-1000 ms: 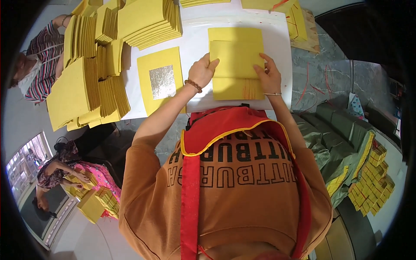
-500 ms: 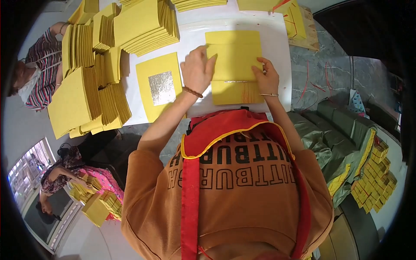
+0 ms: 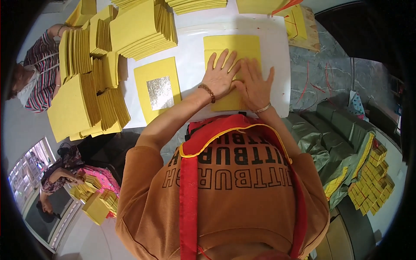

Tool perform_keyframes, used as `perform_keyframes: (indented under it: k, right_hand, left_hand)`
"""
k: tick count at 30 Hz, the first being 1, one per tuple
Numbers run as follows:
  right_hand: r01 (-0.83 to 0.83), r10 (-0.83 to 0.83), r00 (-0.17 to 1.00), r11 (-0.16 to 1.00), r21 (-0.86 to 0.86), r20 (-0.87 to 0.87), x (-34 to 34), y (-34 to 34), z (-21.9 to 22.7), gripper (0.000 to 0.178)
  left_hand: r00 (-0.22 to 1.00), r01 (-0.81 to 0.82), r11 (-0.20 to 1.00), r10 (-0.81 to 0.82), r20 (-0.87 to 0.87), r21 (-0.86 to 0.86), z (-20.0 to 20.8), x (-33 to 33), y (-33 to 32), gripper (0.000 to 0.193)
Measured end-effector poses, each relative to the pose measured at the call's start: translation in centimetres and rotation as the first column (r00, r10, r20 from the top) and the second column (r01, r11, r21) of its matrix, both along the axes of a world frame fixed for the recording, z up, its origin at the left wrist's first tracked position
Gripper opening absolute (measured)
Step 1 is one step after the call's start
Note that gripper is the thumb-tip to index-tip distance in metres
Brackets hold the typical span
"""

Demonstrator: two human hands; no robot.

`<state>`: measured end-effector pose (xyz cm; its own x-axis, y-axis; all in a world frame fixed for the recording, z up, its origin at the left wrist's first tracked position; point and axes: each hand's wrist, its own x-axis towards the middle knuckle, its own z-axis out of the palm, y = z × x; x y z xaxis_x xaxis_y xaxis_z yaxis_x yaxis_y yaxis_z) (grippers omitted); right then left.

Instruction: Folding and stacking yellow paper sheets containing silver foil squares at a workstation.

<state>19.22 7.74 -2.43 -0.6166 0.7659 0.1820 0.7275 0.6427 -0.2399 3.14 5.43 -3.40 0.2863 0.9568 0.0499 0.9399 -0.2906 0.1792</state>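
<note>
A yellow paper sheet, folded over (image 3: pixel 232 44), lies on the white table (image 3: pixel 190 47) in front of me. Flat on its middle rests my left hand (image 3: pixel 221 77), fingers spread. My right hand (image 3: pixel 255 84) lies beside it on the same paper, open, thumb out and slightly blurred, its fingers touching or nearly touching those of the left. Both hands hide much of the paper's lower half. Left of them is another yellow sheet (image 3: pixel 158 69) with a silver foil square (image 3: pixel 160 93) on it.
Stacks of folded yellow paper (image 3: pixel 136 26) crowd the table's left side. A person in a striped top (image 3: pixel 41 73) is beyond them. Another person handles yellow bundles (image 3: pixel 93 197) at lower left. Red strings (image 3: pixel 327 78) lie on the floor at right, near grey-green covered goods (image 3: pixel 336 130).
My hands have come from the paper's two side edges onto its middle, now spread flat. The lower fold strip and its orange marks, visible before, are now mostly hidden.
</note>
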Motion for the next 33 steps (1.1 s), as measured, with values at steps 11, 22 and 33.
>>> perform_keyframes:
  k: [11, 22, 33]
  right_hand:
    - [0.053, -0.031, 0.988, 0.989, -0.136, 0.154, -0.4, 0.0, -2.3, 0.057]
    - [0.097, -0.689, 0.542, 0.620, -0.778, -0.481, 4.4, 0.2, -4.9, 0.049]
    - [0.139, -0.540, 0.745, 0.700, -0.701, -0.391, 4.3, 1.5, -5.0, 0.053]
  left_hand:
    - [0.960, 0.148, 0.986, -0.162, 0.226, 0.077, 0.9, -1.7, -1.5, 0.053]
    - [0.992, 0.104, 0.967, -0.118, 0.048, 0.231, 1.7, -1.2, -1.3, 0.042]
    - [-0.484, 0.025, 0.589, 0.714, 0.506, -0.808, 1.1, -6.7, -4.5, 0.033]
